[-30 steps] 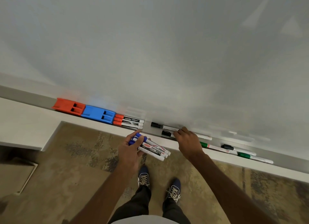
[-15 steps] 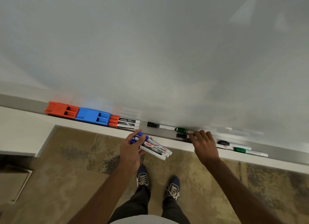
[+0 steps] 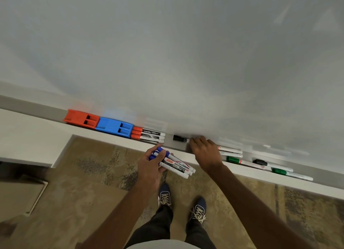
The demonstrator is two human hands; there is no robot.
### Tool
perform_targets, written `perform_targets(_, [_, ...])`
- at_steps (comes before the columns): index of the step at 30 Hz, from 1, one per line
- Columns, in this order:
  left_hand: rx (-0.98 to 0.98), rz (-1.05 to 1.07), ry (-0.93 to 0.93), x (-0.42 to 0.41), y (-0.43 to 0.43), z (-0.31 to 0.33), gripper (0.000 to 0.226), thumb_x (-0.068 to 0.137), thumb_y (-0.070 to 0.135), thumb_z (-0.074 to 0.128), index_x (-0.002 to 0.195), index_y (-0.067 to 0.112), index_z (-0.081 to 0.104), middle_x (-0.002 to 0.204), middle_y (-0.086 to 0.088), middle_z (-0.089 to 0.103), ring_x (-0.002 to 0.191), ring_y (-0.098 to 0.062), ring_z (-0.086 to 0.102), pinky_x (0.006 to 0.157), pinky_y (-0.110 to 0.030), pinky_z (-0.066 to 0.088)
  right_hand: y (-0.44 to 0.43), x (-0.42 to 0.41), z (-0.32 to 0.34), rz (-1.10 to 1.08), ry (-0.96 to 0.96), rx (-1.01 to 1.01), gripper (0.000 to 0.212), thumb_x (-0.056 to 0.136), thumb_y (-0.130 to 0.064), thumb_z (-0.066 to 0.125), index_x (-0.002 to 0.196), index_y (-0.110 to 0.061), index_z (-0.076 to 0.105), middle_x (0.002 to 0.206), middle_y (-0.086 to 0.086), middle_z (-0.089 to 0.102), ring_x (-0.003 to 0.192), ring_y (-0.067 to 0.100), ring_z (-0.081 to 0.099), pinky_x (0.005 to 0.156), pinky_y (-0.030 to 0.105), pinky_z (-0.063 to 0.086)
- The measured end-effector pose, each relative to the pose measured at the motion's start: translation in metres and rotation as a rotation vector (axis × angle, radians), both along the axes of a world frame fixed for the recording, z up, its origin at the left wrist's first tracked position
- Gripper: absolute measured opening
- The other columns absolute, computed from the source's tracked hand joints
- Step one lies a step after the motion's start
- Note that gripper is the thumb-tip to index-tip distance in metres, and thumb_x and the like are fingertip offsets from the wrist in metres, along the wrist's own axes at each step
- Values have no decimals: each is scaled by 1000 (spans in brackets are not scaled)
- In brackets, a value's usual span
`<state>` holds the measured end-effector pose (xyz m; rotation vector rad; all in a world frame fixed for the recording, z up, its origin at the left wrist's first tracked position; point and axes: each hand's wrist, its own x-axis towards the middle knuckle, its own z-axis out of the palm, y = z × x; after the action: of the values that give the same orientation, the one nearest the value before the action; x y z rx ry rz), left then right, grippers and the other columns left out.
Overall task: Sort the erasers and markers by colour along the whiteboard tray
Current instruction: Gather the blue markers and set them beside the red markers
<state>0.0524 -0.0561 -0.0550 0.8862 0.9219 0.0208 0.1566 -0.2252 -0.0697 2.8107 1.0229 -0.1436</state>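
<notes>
A grey whiteboard tray (image 3: 176,146) runs along the foot of the whiteboard. On its left lie an orange-red eraser (image 3: 80,118), a blue eraser (image 3: 114,126) and three red-capped markers (image 3: 149,136), all touching in a row. My left hand (image 3: 151,167) grips a bundle of blue-capped markers (image 3: 175,163) in front of the tray. My right hand (image 3: 204,152) lies over the tray, its fingertips at the barrel of a black-capped marker (image 3: 179,138). Two white marker barrels (image 3: 230,150) stick out from under it on the right; their caps are hidden.
Further right in the tray lie a green-capped marker (image 3: 242,161), a thin black-capped marker (image 3: 268,164) and another green-capped one (image 3: 291,174). A white ledge (image 3: 28,137) juts out below the tray at left. My shoes (image 3: 164,195) stand on patterned carpet.
My right hand has moved left along the tray, from the green and black caps back to the lone black-capped marker, and now covers those caps. My left hand keeps its bundle.
</notes>
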Motion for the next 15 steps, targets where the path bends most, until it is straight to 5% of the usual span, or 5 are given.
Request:
perform_targets(8, [-18,19,-5,-2,7,2,36,90,-2,61,126,4,61,123,-26,63,102,-42,67,78,-47,60,20,-4,-4,-3,-6,-90,42,54,-7,89,92,-7,70,89,10,69,79,25,67,62,36,57])
perform_targets(15, [-12,-14,16,3,5,-5,35,90,1,63,124,6,61,124,-26,63,104,-40,68,81,-47,61,-6,-9,-1,4,-124,123,45,58,1,83,99,-4,65,88,11,66,71,26,63,55,35,53])
